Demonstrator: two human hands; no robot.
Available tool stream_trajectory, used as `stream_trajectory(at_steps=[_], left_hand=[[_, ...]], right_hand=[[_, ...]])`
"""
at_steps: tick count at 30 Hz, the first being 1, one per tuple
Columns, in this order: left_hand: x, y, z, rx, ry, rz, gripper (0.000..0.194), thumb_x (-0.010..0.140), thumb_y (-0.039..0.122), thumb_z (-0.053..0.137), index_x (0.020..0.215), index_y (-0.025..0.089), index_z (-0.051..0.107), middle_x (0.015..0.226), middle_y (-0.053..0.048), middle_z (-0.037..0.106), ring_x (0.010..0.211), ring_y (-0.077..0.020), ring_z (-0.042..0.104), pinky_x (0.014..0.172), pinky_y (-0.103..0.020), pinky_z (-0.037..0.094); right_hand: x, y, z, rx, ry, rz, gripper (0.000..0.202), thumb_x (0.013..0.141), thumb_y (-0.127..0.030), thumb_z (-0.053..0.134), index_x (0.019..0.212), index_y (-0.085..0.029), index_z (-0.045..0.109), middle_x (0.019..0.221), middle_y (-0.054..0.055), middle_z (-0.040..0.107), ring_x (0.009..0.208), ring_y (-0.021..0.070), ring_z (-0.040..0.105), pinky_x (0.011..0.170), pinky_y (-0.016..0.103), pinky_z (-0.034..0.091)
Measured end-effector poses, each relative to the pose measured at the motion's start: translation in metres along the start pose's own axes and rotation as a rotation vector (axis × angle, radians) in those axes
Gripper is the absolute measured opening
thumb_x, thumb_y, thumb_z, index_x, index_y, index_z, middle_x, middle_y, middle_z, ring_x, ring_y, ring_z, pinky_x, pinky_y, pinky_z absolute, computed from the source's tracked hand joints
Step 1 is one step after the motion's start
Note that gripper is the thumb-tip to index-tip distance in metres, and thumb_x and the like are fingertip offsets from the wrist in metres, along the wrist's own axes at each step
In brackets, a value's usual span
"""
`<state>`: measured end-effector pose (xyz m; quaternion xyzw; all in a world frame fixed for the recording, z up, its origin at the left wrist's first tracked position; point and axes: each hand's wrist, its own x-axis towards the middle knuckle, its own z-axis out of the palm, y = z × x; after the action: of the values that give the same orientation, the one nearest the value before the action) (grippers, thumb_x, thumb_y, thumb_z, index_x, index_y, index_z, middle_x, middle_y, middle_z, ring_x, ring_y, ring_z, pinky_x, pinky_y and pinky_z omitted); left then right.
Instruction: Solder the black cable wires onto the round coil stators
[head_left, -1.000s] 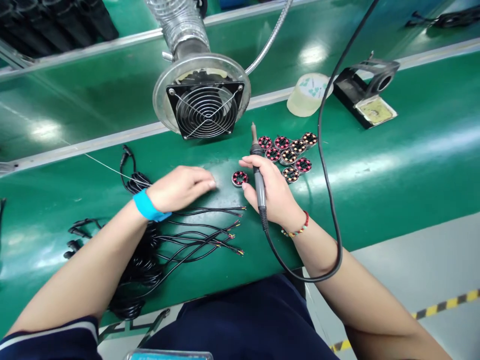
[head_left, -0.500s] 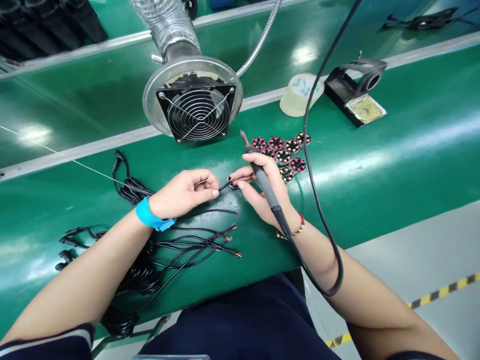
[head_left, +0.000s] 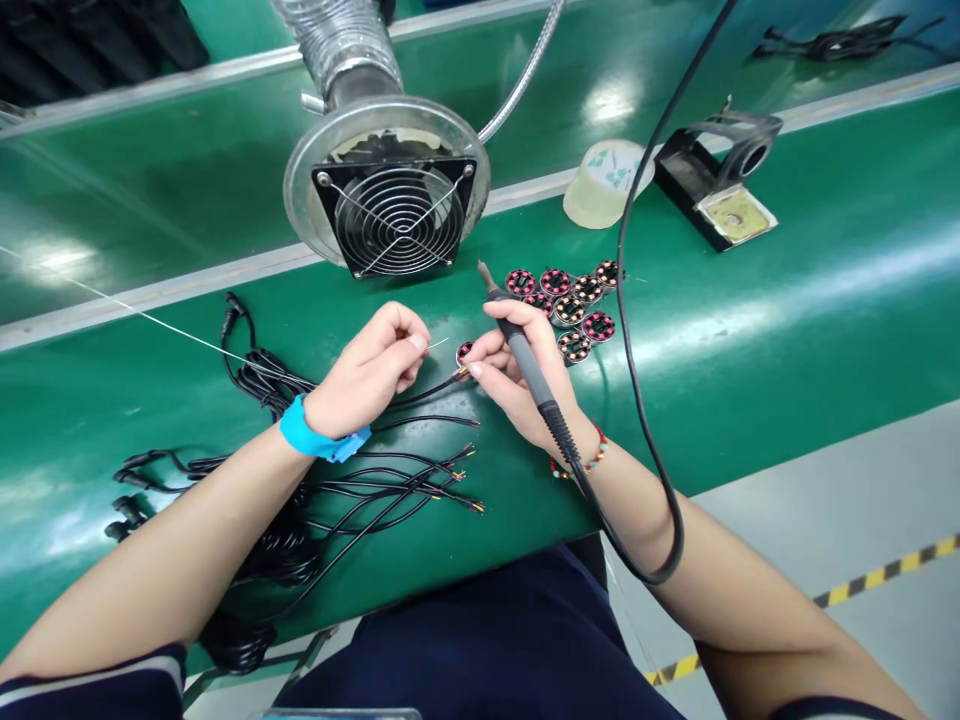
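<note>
A thin strand of solder wire (head_left: 437, 344) pokes out of my left hand (head_left: 381, 365), whose thumb and fingers are pinched on it. My right hand (head_left: 525, 375) carries a soldering iron (head_left: 531, 365), its tip up and to the left. The thumb and fingertips of that same hand pinch the stripped end of a black cable (head_left: 427, 393). Just behind those fingertips sits one small round circuit board (head_left: 464, 352), partly hidden. Several more round boards (head_left: 570, 309) with red or orange pads lie beyond my right hand.
Several black cables (head_left: 390, 490) with bared ends lie by my left forearm, coils behind them. A fume extractor fan (head_left: 403, 222) hangs ahead. A tape roll (head_left: 606, 185) and an iron stand with sponge (head_left: 720, 185) are at the back right. The iron's cord (head_left: 630, 330) loops over my right arm.
My left hand has let go of the black cable, moved slightly up and now pinches the solder wire. The cable end is now between my right fingertips.
</note>
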<state>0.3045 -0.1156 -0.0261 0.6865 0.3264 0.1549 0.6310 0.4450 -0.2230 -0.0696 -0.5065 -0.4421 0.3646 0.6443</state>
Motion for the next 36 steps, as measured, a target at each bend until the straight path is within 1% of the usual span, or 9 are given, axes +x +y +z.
stream_trajectory(at_steps=[3, 9, 15, 18, 21, 25, 30, 32, 36], left_hand=[[-0.002, 0.003, 0.002, 0.051, -0.046, 0.044, 0.011, 0.079, 0.025, 0.054, 0.08, 0.02, 0.045, 0.065, 0.005, 0.044, 0.053, -0.0085, 0.04, 0.048, -0.022, 0.034], [-0.004, 0.005, 0.007, 0.112, -0.064, 0.101, 0.012, 0.077, 0.021, 0.056, 0.088, 0.018, 0.05, 0.074, 0.003, 0.049, 0.061, -0.0079, 0.045, 0.057, -0.022, 0.04], [-0.003, 0.003, 0.005, 0.227, -0.115, 0.128, 0.012, 0.08, 0.023, 0.055, 0.091, 0.017, 0.053, 0.08, 0.0, 0.058, 0.073, -0.0111, 0.054, 0.067, -0.024, 0.044], [-0.004, 0.008, 0.003, 0.286, -0.22, 0.039, 0.012, 0.082, 0.029, 0.053, 0.08, 0.017, 0.054, 0.078, -0.001, 0.061, 0.074, -0.0127, 0.056, 0.069, -0.026, 0.045], [-0.004, 0.013, 0.002, 0.17, -0.334, -0.125, 0.016, 0.082, 0.031, 0.052, 0.076, 0.017, 0.052, 0.067, 0.0, 0.058, 0.06, -0.0109, 0.052, 0.058, -0.025, 0.043], [0.002, 0.009, 0.001, 0.183, -0.22, -0.141, 0.011, 0.072, 0.026, 0.056, 0.07, 0.016, 0.054, 0.062, 0.003, 0.051, 0.056, -0.0083, 0.042, 0.054, -0.022, 0.034], [0.014, -0.006, -0.004, 0.284, -0.055, -0.189, 0.007, 0.065, 0.021, 0.053, 0.064, 0.015, 0.056, 0.061, 0.002, 0.052, 0.057, -0.0094, 0.041, 0.056, -0.024, 0.032], [0.017, -0.009, -0.007, 0.27, -0.031, -0.218, 0.006, 0.064, 0.02, 0.052, 0.063, 0.015, 0.056, 0.059, 0.002, 0.052, 0.056, -0.0094, 0.042, 0.056, -0.024, 0.032], [0.016, -0.009, -0.009, 0.234, -0.028, -0.238, 0.006, 0.064, 0.018, 0.053, 0.061, 0.016, 0.057, 0.055, 0.003, 0.051, 0.053, -0.0088, 0.041, 0.054, -0.023, 0.032]], right_hand=[[0.0, 0.0, 0.001, 0.01, -0.006, 0.021, 0.046, 0.081, -0.029, 0.063, 0.117, -0.026, 0.035, 0.083, -0.003, 0.058, 0.072, 0.0141, 0.066, 0.069, 0.028, 0.057], [-0.001, -0.003, 0.002, 0.025, 0.002, -0.003, 0.048, 0.079, -0.02, 0.062, 0.118, -0.026, 0.035, 0.083, -0.004, 0.058, 0.073, 0.0125, 0.065, 0.07, 0.027, 0.056], [-0.001, -0.004, 0.002, -0.024, -0.019, -0.031, 0.044, 0.08, -0.023, 0.061, 0.116, -0.026, 0.036, 0.082, -0.004, 0.057, 0.072, 0.0128, 0.064, 0.069, 0.028, 0.056], [-0.003, -0.004, 0.003, -0.063, -0.02, -0.128, 0.038, 0.083, -0.021, 0.06, 0.114, -0.025, 0.039, 0.081, -0.004, 0.058, 0.071, 0.0119, 0.062, 0.069, 0.028, 0.055], [-0.005, -0.003, 0.004, -0.146, -0.012, -0.2, 0.033, 0.086, -0.019, 0.057, 0.114, -0.025, 0.041, 0.082, -0.004, 0.058, 0.071, 0.0117, 0.06, 0.068, 0.028, 0.053], [-0.007, -0.003, 0.005, -0.277, -0.021, -0.178, 0.036, 0.086, -0.02, 0.055, 0.119, -0.025, 0.04, 0.085, -0.002, 0.06, 0.077, 0.0141, 0.062, 0.074, 0.032, 0.053], [-0.005, 0.0, -0.003, -0.612, 0.039, -0.133, 0.043, 0.084, -0.019, 0.053, 0.125, -0.023, 0.041, 0.105, 0.005, 0.061, 0.102, 0.022, 0.059, 0.095, 0.043, 0.046], [-0.005, 0.003, -0.005, -0.699, 0.023, -0.105, 0.043, 0.083, -0.018, 0.053, 0.125, -0.022, 0.042, 0.108, 0.007, 0.061, 0.103, 0.0237, 0.058, 0.095, 0.044, 0.046], [-0.005, 0.005, -0.006, -0.695, -0.037, -0.098, 0.041, 0.085, -0.017, 0.051, 0.126, -0.024, 0.044, 0.112, 0.005, 0.063, 0.103, 0.0222, 0.061, 0.094, 0.041, 0.049]])
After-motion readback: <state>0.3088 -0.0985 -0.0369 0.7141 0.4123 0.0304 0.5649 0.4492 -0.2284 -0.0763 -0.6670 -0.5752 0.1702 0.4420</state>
